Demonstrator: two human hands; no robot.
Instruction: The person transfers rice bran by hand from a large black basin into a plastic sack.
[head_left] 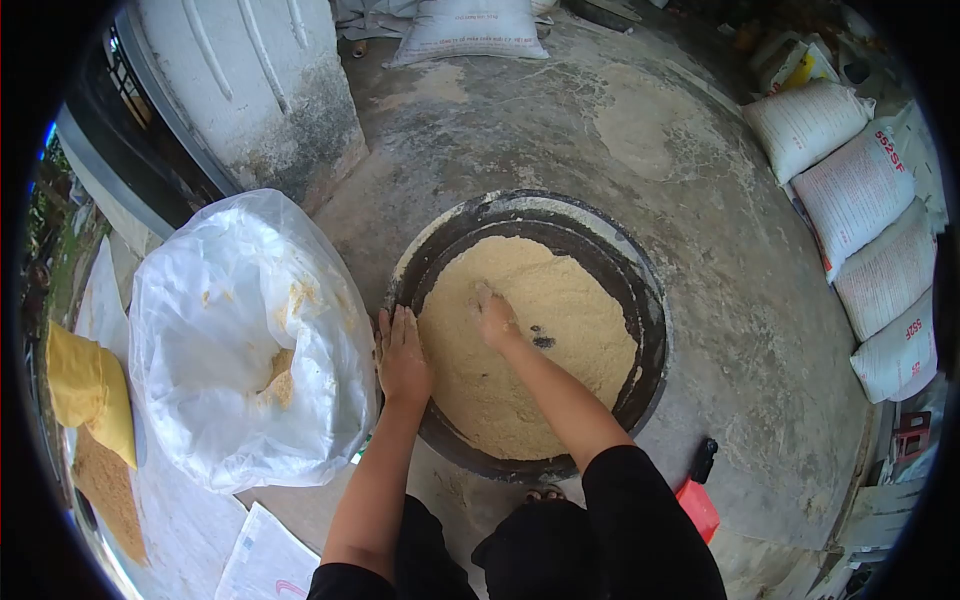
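A wide, round black tub (652,330) stands on the floor before me, filled with pale yellow meal (540,275). My left hand (404,360) lies against the tub's left rim, fingers stretched out and holding nothing. Into the meal, left of its middle, reaches my right hand (496,320); its fingertips are partly sunk in and coated, so their closure is hidden. Small dark bits (543,341) lie on the meal just right of that hand. Close by on the left is a large sack with a clear plastic liner (190,390), its mouth wide and some yellow meal (280,378) inside.
Several printed white sacks (855,195) line the right side. Another white sack (468,30) lies at the back, near a white pillar (245,90). A yellow sack (90,390) and brown grain (108,490) are far left. A red scoop-like thing with a black handle (698,508) rests on the floor.
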